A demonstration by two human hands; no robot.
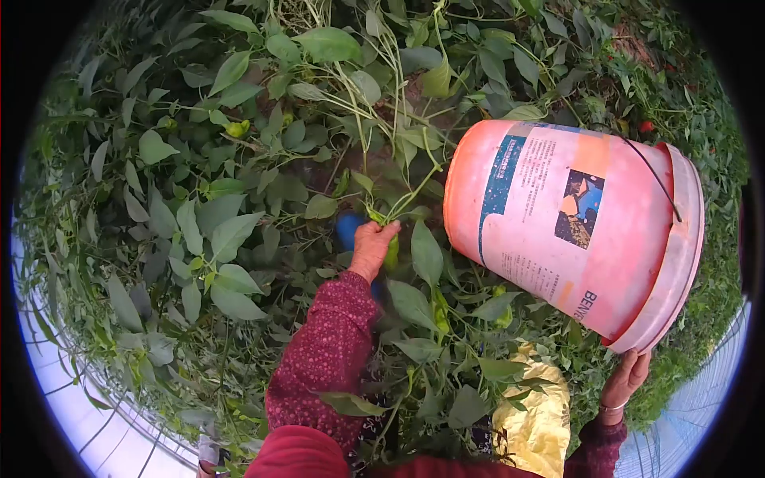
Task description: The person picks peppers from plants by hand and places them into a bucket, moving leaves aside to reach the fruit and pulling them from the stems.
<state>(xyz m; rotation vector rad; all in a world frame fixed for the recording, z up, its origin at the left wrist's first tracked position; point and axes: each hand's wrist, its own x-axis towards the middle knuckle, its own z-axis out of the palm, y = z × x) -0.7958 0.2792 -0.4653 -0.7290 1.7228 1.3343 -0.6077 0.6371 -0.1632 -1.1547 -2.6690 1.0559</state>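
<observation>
My left hand (374, 245) is closed in a pinch at a pepper stalk among the leaves. A slim green pepper (391, 254) hangs beside its fingers, partly hidden by the hand. At the lower right, my right hand (625, 381) grips the rim of a pink and orange bucket (542, 215). The bucket appears tilted, its rim to the right and its base to the left. It has printed labels and a thin dark wire handle (649, 174). What is inside it is hidden.
Dense pepper plants (227, 227) surround both hands. More green peppers (441, 312) hang nearby, and a red pepper (646, 127) shows behind the bucket. A blue shoe (347, 229) is partly covered by leaves. Crinkled gold material (542, 418) lies close to my body.
</observation>
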